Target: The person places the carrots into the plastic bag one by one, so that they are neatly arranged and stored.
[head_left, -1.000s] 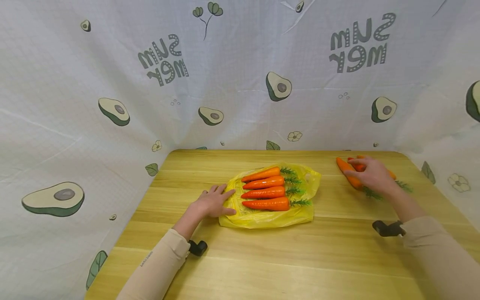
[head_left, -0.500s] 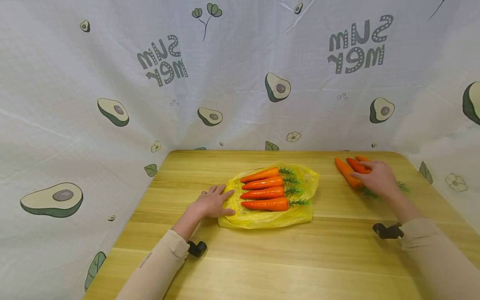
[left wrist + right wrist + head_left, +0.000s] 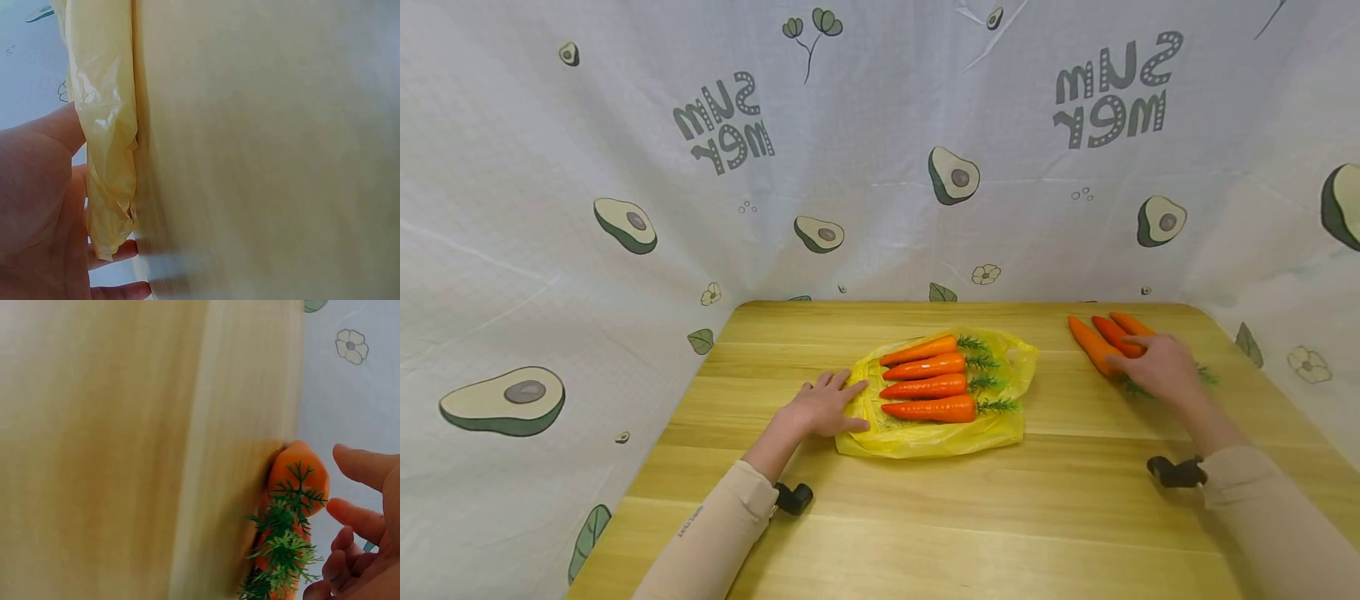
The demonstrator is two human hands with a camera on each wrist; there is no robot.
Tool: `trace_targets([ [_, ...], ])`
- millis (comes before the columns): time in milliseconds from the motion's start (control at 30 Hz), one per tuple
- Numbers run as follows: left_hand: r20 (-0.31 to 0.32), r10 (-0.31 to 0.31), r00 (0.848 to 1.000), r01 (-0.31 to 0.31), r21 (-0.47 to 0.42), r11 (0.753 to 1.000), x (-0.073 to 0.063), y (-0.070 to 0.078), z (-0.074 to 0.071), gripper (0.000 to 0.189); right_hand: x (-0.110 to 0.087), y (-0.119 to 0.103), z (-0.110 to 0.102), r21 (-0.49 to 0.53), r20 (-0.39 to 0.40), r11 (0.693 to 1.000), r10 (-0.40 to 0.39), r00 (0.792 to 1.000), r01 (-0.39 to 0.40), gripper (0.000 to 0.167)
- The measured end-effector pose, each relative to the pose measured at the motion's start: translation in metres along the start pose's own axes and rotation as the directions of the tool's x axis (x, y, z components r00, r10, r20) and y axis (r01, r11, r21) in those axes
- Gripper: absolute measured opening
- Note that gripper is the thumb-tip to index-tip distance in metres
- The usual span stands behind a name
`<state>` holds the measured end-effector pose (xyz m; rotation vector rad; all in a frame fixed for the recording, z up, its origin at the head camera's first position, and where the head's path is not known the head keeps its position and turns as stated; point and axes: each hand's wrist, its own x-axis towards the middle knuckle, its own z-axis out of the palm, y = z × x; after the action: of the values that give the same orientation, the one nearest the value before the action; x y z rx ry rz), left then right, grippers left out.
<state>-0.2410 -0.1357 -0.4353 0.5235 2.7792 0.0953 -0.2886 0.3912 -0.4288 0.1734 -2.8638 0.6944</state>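
My left hand (image 3: 822, 408) rests with spread fingers on the left edge of a yellow plastic bag (image 3: 917, 446), which lies flat on the table. Several orange carrots (image 3: 928, 408) with green tops lie side by side on the bag, tips to the left. At the right back, three loose carrots (image 3: 1088, 340) lie together, and my right hand (image 3: 1161, 367) is over their thick ends. The right wrist view has the thumb and forefinger apart beside a carrot (image 3: 300, 472); nothing is pinched between them. In the left wrist view, the fingers touch the bag (image 3: 106, 125).
The wooden table (image 3: 880, 517) ends at a white cloth (image 3: 865, 150) printed with avocados, which hangs behind it and along the sides. A black camera mount (image 3: 795, 498) sits at the left wrist, another black mount (image 3: 1176, 472) at the right.
My right hand has drawn back slightly toward me and to the right over the loose carrots, so more of them shows. The left hand stays on the bag.
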Motion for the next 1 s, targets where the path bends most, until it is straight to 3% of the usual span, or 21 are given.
trace_targets([
  [333,-0.003,-0.002,1.0,0.002,0.015,1.0,-0.001,0.001,-0.001,0.08,-0.009,0.002,0.004,0.008,0.005,1.0,-0.004,1.0,0.004,0.065],
  [700,0.0,-0.003,1.0,0.003,0.007,1.0,-0.001,0.001,0.0,0.08,-0.012,0.001,0.012,0.031,0.025,0.986,0.164,0.986,-0.164,0.082],
  [1000,0.001,-0.003,1.0,0.003,0.012,1.0,-0.001,0.003,-0.001,0.081,-0.01,-0.001,0.014,-0.004,0.014,0.986,0.166,0.986,-0.166,0.079],
])
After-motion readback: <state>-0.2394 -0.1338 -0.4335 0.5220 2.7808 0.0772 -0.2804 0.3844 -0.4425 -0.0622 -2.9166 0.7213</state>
